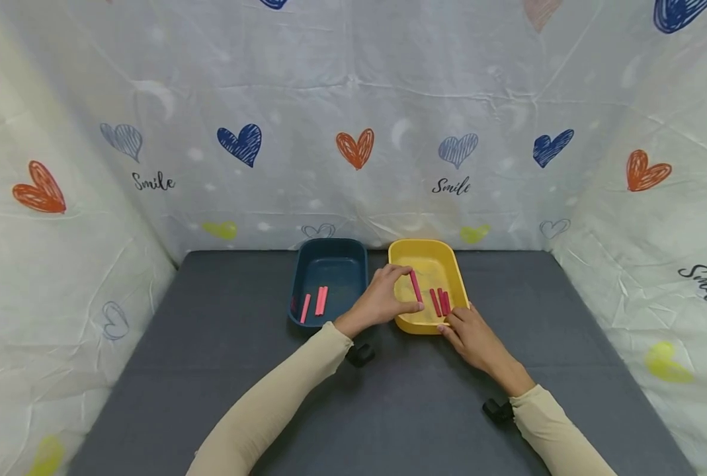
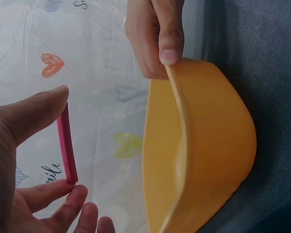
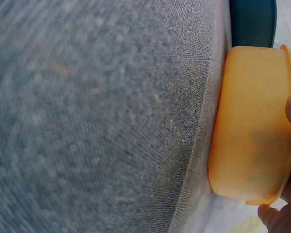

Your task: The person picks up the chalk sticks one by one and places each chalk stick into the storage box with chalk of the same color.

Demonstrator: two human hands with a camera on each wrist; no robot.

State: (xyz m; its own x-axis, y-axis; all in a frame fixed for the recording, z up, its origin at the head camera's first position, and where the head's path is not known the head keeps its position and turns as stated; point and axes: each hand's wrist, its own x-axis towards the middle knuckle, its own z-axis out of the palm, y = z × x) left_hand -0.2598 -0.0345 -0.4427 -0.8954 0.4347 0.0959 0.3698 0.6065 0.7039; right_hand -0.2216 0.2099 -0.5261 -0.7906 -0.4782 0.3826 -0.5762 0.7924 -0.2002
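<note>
My left hand [image 1: 384, 299] pinches a dark pink stick [image 2: 67, 145] end to end between thumb and fingertip, over the yellow tray [image 1: 429, 327]. In the left wrist view the stick stands above the tray's rim, with the other fingers loosely bent. My right hand [image 1: 475, 340] grips the yellow tray's near right corner, thumb on the rim. Three more dark pink sticks [image 1: 439, 302] lie inside that tray, close to the right hand's fingers.
A dark blue tray [image 1: 332, 246] stands just left of the yellow one and holds three lighter pink sticks [image 1: 321, 301]. Both trays sit at the back of the grey cloth-covered table [image 1: 234, 330], near a printed white curtain [image 1: 305, 86] that rises behind and at both sides.
</note>
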